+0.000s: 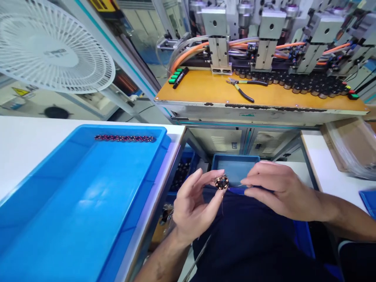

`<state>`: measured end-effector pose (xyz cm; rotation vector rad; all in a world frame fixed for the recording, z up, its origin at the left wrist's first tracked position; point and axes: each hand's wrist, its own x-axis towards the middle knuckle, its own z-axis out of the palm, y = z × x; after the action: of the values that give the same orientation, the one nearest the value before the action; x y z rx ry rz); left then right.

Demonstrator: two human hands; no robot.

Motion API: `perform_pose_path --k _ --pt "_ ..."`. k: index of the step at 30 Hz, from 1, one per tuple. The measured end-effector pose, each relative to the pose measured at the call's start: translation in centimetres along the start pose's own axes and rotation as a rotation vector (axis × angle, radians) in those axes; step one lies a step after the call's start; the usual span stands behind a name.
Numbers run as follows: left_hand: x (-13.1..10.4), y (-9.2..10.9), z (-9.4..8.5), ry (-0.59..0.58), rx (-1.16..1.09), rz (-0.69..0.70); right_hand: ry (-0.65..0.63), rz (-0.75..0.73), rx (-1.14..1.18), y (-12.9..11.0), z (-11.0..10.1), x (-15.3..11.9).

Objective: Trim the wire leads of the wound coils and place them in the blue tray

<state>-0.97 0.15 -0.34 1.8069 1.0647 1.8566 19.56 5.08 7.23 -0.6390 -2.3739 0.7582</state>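
Observation:
Between the fingertips and thumb of my left hand (197, 203) is a small round copper-wound part (221, 182), held over my lap. Thin wire ends stick out of it; one hangs below. To its right, my right hand (276, 190) pinches a thin wire (236, 186) that runs to the part's lower right side. The large blue tray (96, 196) on my left has a row of similar small wound parts (125, 138) along its far edge.
An orange-topped machine bench (194, 88) ahead carries pliers (245, 84), a black marker (180, 78) and several dark cylindrical parts (314, 86). A white fan (55, 51) stands at the upper left. Below the bench sits a smaller blue bin (235, 158); cardboard (352, 145) lies at the right.

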Motion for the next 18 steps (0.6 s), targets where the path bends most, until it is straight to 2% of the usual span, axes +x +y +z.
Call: perform_pose_path --k 4,7,10,14,16,18 --pt "0.1 0.1 0.3 0.017 0.002 -0.036 -0.058 0.031 -0.082 0.7 0.6 -0.1" --pt "0.2 0.4 0.3 0.014 -0.029 -0.087 -0.143 0.142 0.07 1.0 1.1 -0.1" --pt "0.4 0.4 0.3 0.038 -0.097 -0.235 -0.218 0.203 0.294 0.8 1.7 -0.5" --pt "0.7 0.0 0.2 0.052 -0.234 -0.374 -0.208 0.168 0.554 0.6 2.4 -1.2" --pt "0.8 -0.1 0.2 0.052 -0.269 -0.365 -0.193 0.187 0.574 1.0 2.3 -1.2" --pt "0.7 0.0 0.3 0.043 -0.268 -0.313 -0.09 0.25 0.55 1.5 2.0 -0.8"
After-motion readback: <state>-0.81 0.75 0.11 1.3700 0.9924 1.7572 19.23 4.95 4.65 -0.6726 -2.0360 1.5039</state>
